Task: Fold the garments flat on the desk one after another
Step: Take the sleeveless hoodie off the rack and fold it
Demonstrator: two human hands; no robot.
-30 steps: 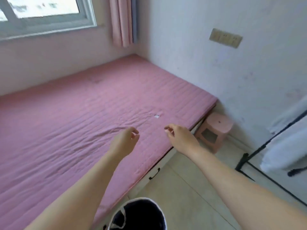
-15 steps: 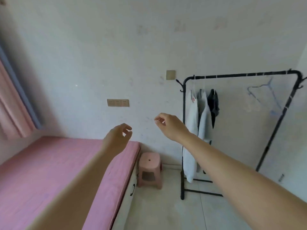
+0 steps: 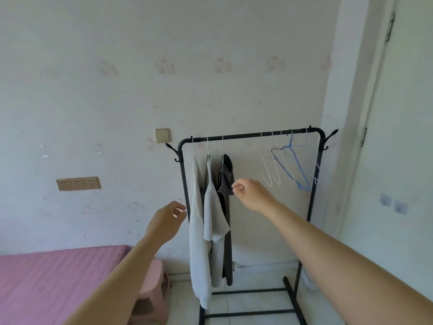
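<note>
Both hands are up, loosely curled, holding nothing: the left hand (image 3: 167,221) hovers just left of the clothes rack (image 3: 246,136), near the pale garment (image 3: 198,254) at the rail's left end. Next hang a pale shirt (image 3: 214,214) and a dark garment (image 3: 225,179), with the right hand (image 3: 253,194) just beside it. Tugging cloth instead of lifting the hanger hook (image 3: 222,148) could snag it or drag neighbours off

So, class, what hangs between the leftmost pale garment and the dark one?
The head view shows a short-sleeved pale shirt hanging between the leftmost pale garment and the dark garment.
</note>
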